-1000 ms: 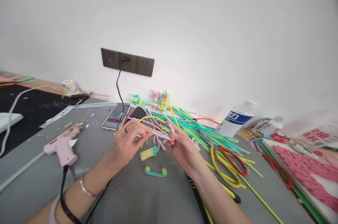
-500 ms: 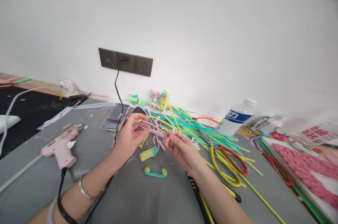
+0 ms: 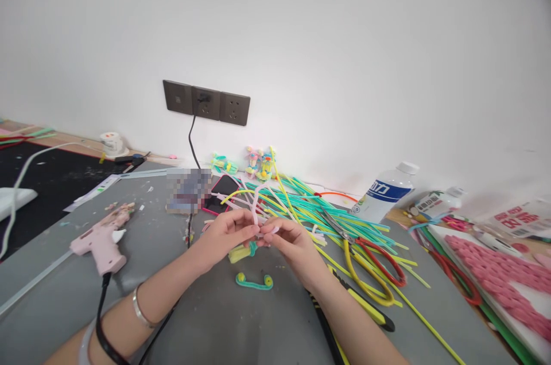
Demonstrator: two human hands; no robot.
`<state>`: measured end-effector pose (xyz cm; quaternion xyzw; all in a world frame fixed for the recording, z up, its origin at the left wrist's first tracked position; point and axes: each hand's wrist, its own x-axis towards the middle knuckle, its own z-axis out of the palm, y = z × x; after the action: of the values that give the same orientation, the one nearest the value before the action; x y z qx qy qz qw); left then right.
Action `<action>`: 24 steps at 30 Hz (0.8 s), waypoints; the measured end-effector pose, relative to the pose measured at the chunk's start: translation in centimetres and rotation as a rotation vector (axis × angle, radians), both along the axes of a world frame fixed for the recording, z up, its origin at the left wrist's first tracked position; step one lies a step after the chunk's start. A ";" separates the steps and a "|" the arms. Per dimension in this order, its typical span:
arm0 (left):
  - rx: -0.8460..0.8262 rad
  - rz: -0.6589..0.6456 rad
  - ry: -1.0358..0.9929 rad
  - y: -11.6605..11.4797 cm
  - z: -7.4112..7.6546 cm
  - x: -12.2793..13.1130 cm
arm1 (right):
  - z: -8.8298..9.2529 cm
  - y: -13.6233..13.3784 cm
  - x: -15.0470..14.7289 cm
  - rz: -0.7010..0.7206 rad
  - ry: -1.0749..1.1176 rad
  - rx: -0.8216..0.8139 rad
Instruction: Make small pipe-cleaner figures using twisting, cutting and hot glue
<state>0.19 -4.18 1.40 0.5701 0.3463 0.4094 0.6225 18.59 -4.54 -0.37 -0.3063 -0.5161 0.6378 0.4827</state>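
A pale pink pipe cleaner (image 3: 255, 204) rises in a bend from between my fingertips, and a short end pokes out at the right. My left hand (image 3: 230, 237) pinches it from the left. Close beside, my right hand (image 3: 291, 244) grips it with thumb and forefinger. Partly covered by my hands, a yellow and teal pipe-cleaner piece (image 3: 240, 253) lies on the grey table (image 3: 206, 319). Nearer to me rests a teal pipe-cleaner strip (image 3: 253, 284) with a yellow coil at each end.
Red-and-yellow-handled scissors (image 3: 370, 267) lie by a heap of teal and yellow pipe cleaners (image 3: 327, 210). A black-yellow cutter (image 3: 370, 310) is beside my right forearm. At left lies a pink glue gun (image 3: 101, 244) with a black cord. A bottle (image 3: 383, 193) stands behind right.
My left hand has moved right and down to meet my right hand. The pink pipe cleaner, earlier stretched between the hands, now stands up in a bend above the fingertips.
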 end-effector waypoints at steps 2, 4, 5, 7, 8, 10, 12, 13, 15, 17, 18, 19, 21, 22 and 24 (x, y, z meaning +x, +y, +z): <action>0.004 -0.007 -0.012 0.1 0.0 0.0 | -0.1 0.0 0.0 -0.001 -0.029 -0.008; 0.012 0.001 -0.003 0.1 -0.1 -0.1 | -0.1 0.1 0.2 -0.006 -0.034 -0.011; 0.017 0.008 0.011 0.2 -0.2 -0.1 | -0.1 0.1 0.2 -0.014 -0.026 -0.010; 0.033 0.010 0.056 0.3 -0.4 -0.2 | -0.1 0.2 0.4 -0.040 -0.005 -0.004; 0.042 0.001 0.081 0.3 -0.5 -0.3 | -0.1 0.2 0.5 -0.052 -0.002 0.000; 0.051 -0.030 0.123 0.3 -0.6 -0.3 | 0.0 0.2 0.6 -0.062 -0.027 0.010; 0.053 -0.057 0.144 0.3 -0.6 -0.3 | 0.0 0.2 0.5 -0.056 -0.072 0.022; 0.053 -0.062 0.144 0.3 -0.6 -0.3 | 0.1 0.2 0.5 -0.057 -0.092 0.024; 0.051 -0.056 0.121 0.2 -0.5 -0.2 | 0.1 0.2 0.5 -0.078 -0.117 0.020; 0.057 -0.038 0.072 0.2 -0.4 -0.3 | 0.0 0.3 0.4 -0.123 -0.120 0.002; 0.069 -0.036 0.043 0.2 -0.4 -0.3 | 0.0 0.4 0.5 -0.146 -0.116 -0.009; 0.087 -0.039 0.019 0.1 -0.4 -0.3 | 0.0 0.5 0.5 -0.162 -0.109 -0.018; 0.144 -0.050 -0.002 0.1 -0.5 -0.4 | 0.0 0.6 0.6 -0.175 -0.087 -0.031; 0.181 -0.053 0.003 0.0 -0.5 -0.4 | 0.0 0.7 0.6 -0.174 -0.076 -0.035; 0.262 -0.051 0.037 0.0 -0.6 -0.5 | 0.1 0.6 0.6 -0.167 -0.060 -0.036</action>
<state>-0.30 -4.17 0.83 0.6626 0.2866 0.4244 0.5465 19.20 -3.91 -0.27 -0.3761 -0.4913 0.5950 0.5130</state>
